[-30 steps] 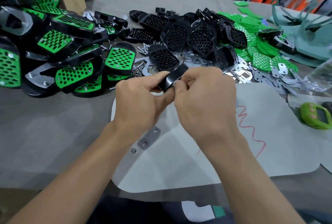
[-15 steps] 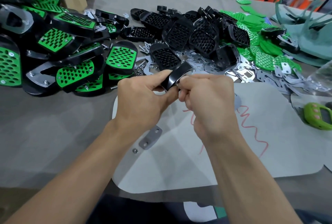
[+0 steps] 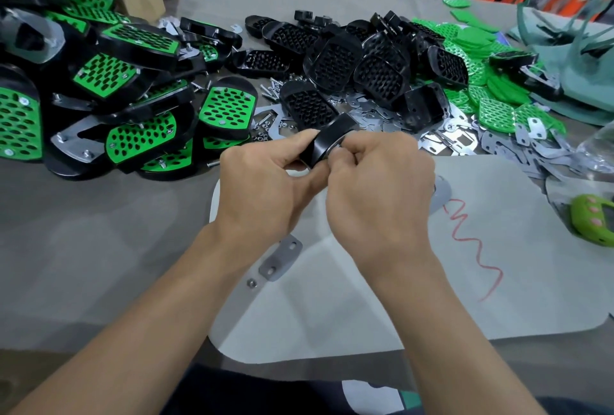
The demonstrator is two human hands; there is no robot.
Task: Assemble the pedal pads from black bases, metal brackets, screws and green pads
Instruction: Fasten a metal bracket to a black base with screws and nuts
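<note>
My left hand [image 3: 265, 188] curls round the black base [image 3: 327, 143], which stands on edge between both sets of fingers. My right hand [image 3: 382, 188] pinches its near rim. I cannot tell if a screw is hidden there. If so, a slipped pinch could drop it beside the loose bracket [image 3: 280, 258] under my wrists.
</note>
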